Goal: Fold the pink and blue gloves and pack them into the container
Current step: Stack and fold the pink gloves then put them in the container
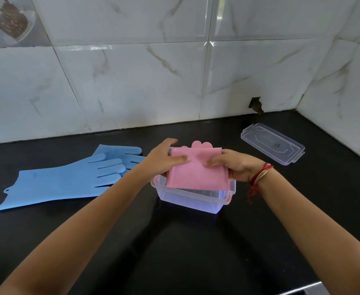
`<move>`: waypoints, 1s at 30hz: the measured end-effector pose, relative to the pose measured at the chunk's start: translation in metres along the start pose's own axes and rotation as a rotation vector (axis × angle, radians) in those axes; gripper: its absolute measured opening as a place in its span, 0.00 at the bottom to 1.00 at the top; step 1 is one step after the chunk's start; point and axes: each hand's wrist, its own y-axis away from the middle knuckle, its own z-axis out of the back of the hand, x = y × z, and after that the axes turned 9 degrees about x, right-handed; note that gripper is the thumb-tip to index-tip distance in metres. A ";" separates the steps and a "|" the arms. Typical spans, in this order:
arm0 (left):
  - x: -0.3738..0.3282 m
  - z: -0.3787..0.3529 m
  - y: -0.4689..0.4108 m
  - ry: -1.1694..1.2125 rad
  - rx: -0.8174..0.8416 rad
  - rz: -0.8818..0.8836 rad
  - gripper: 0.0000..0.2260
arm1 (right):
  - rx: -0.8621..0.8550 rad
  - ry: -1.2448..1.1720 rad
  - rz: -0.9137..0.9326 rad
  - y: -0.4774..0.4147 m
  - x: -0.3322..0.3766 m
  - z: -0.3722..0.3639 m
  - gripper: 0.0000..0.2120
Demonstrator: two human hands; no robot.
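Folded pink gloves (196, 171) are held just above the clear plastic container (193, 200), which stands on the black counter in the middle. My left hand (164, 156) grips the folded bundle's left edge and my right hand (232, 166) grips its right edge. Pink fingertips stick out at the far side of the bundle. Two blue gloves (66, 179) lie flat and unfolded on the counter to the left, one overlapping the other.
The container's clear lid (272, 143) lies on the black counter (174, 252) at the back right. White marble tiles form the wall behind and the corner on the right. A red thread band is on my right wrist.
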 end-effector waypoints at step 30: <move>-0.010 -0.044 -0.025 -0.997 0.324 0.203 0.28 | -0.546 1.375 0.069 -0.045 -0.038 -0.023 0.12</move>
